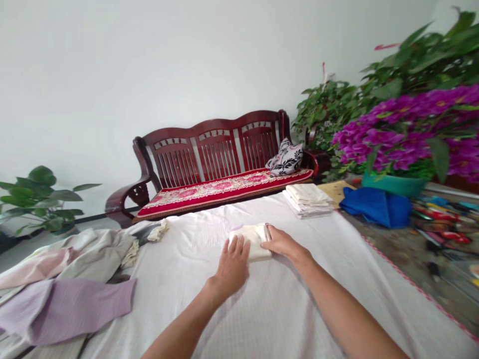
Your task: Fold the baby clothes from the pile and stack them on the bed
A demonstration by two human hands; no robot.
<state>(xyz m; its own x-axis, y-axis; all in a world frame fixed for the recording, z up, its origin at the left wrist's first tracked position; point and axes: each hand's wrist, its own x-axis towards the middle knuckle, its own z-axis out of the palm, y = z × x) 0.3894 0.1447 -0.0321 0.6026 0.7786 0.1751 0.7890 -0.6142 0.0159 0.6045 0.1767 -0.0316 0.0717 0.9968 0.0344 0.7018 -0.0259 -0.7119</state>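
In the middle of the white cloth-covered table (179, 299) lies a small folded cream cloth (254, 237). My left hand (232, 264) rests flat on its left part, fingers stretched out. At its right edge, my right hand (283, 242) grips the folded layers between thumb and fingers. Whether the cream cloth is a garment I cannot tell. Beyond my right hand, toward the back right, stands a neat stack of folded cream and white cloths (309, 199).
Loose clothes lie at the left, among them a lilac garment (75, 309) and a greyish one (101, 254). Behind the table is a wooden bench (217, 149) with a patterned cushion (286, 158). To the right are a blue cloth (374, 205), purple flowers (404, 129) and scattered tools (449, 224).
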